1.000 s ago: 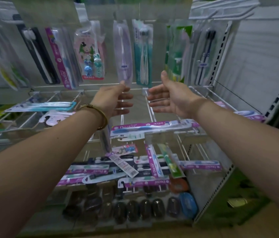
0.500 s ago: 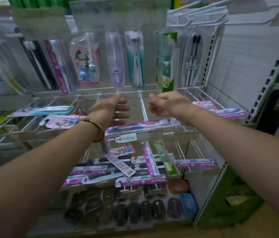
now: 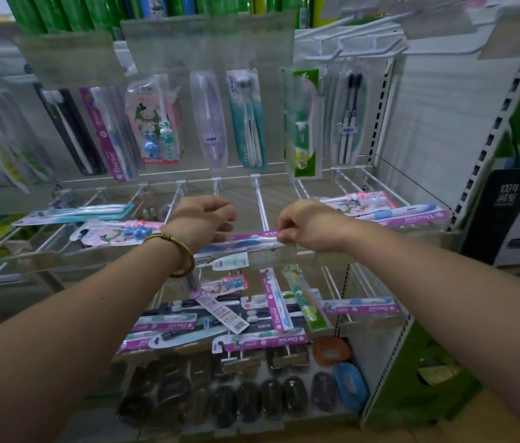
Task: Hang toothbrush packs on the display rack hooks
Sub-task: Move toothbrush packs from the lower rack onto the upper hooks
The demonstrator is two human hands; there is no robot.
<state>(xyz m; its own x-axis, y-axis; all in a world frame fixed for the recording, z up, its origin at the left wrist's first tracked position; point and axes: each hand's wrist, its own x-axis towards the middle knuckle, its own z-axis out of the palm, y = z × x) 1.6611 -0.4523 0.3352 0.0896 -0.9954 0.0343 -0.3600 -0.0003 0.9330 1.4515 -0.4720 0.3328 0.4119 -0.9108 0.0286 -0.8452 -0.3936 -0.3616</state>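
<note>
Through the head camera I see my right hand (image 3: 308, 223) with fingers curled, pinching the right end of the purple toothbrush pack (image 3: 245, 239). The pack lies crosswise over the middle-row hooks (image 3: 263, 206). My left hand (image 3: 202, 219) curls over the pack's left end, but its fingertips are hidden, so I cannot tell whether it grips.

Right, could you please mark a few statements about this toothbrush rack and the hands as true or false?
1. The right hand pinches one end of the purple Doctor pack. True.
2. The left hand has a bracelet on its wrist. True.
3. No packs hang above the hands. False: several hang there, among them a teal pack.
4. The blue case hangs from a hook. False: it lies low down, beside the orange case.
</note>
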